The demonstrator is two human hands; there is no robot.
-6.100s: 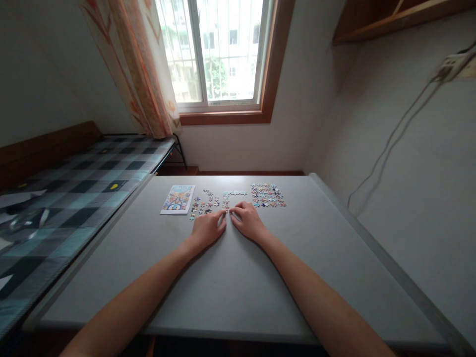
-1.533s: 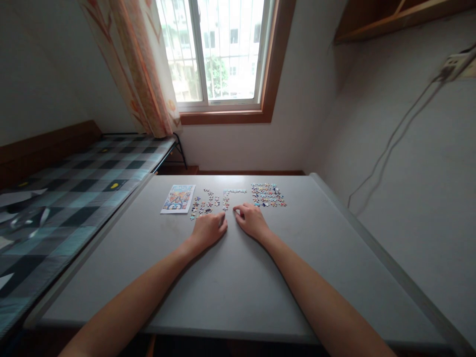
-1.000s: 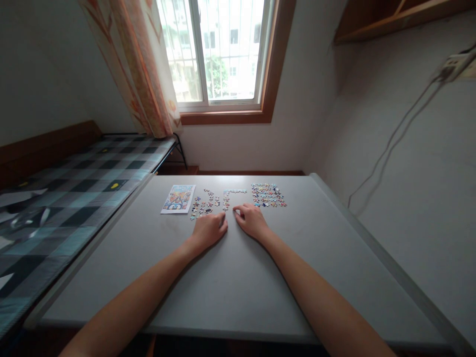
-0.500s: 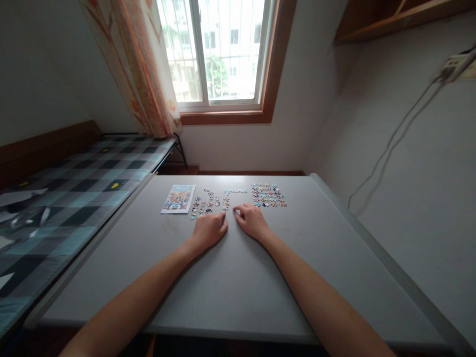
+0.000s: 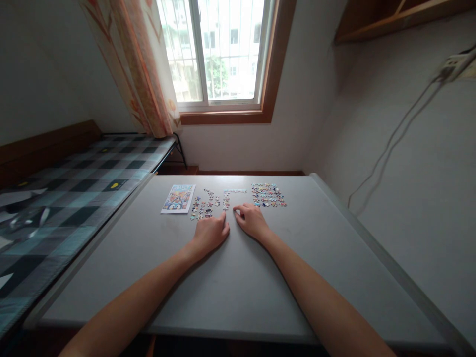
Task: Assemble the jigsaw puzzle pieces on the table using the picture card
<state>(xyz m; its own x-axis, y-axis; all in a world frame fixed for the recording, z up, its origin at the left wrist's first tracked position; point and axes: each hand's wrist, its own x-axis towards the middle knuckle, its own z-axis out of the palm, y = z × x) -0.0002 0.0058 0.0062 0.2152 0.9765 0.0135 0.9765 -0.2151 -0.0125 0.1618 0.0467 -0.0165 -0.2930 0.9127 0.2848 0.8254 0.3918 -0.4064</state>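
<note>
Fingers point(image 5: 222, 217) of the left hand point(image 5: 209, 231), parted, now sit slightly further back below the L-shaped puzzle border point(image 5: 225, 201), baring more loose pieces point(image 5: 208, 210); the right hand point(image 5: 252, 219) is half-curled, both grips unclear.

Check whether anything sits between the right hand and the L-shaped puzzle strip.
Nothing visible: only tabletop separates the right hand from the L-shaped strip. The left hand's index fingertip is at the strip's near end, outside that gap.
</note>
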